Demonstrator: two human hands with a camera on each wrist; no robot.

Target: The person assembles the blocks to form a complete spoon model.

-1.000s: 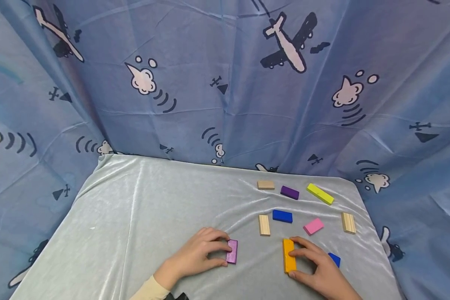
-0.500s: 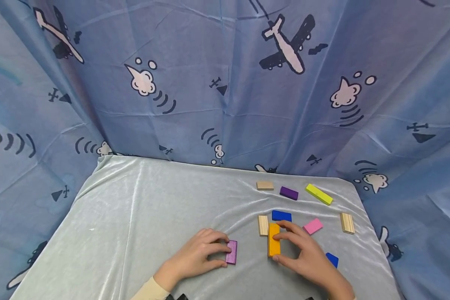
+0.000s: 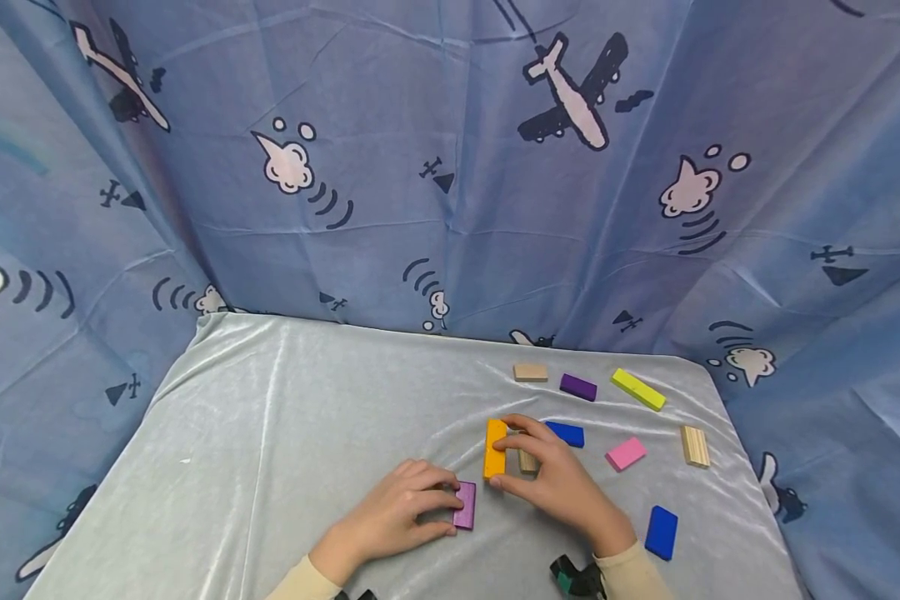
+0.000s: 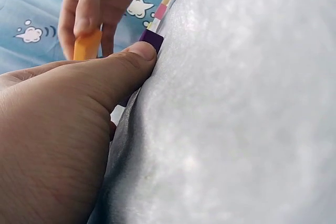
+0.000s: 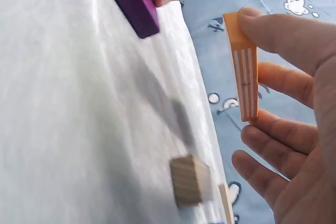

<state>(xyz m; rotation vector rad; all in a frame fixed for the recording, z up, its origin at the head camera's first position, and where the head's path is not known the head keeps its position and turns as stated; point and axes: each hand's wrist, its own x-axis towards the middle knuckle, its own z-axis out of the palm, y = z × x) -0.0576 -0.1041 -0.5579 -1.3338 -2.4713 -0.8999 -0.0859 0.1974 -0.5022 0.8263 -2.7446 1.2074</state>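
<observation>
My left hand (image 3: 402, 510) holds a light purple block (image 3: 464, 506) flat on the cloth, thumb at its near end and fingers along its left side. Higher and to the right, my right hand (image 3: 553, 475) grips an orange block (image 3: 495, 449) lengthwise between thumb and fingertips. In the right wrist view the orange block (image 5: 243, 72) is clear of the cloth, its side marked with pale stripes. A plain wooden block (image 3: 528, 462) lies partly hidden under the right hand, and a blue block (image 3: 566, 434) lies just beyond its knuckles.
Behind lie a wooden block (image 3: 531, 372), a dark purple block (image 3: 578, 387) and a yellow-green block (image 3: 638, 390). To the right are a pink block (image 3: 626, 454), another wooden block (image 3: 695, 447) and a second blue block (image 3: 661, 532). A patterned blue curtain (image 3: 390, 167) hangs behind the cloth-covered table (image 3: 330, 400).
My right hand has carried the orange block leftward and away from me, past the wooden block, uncovering the near blue block. The left hand stays put on the light purple block.
</observation>
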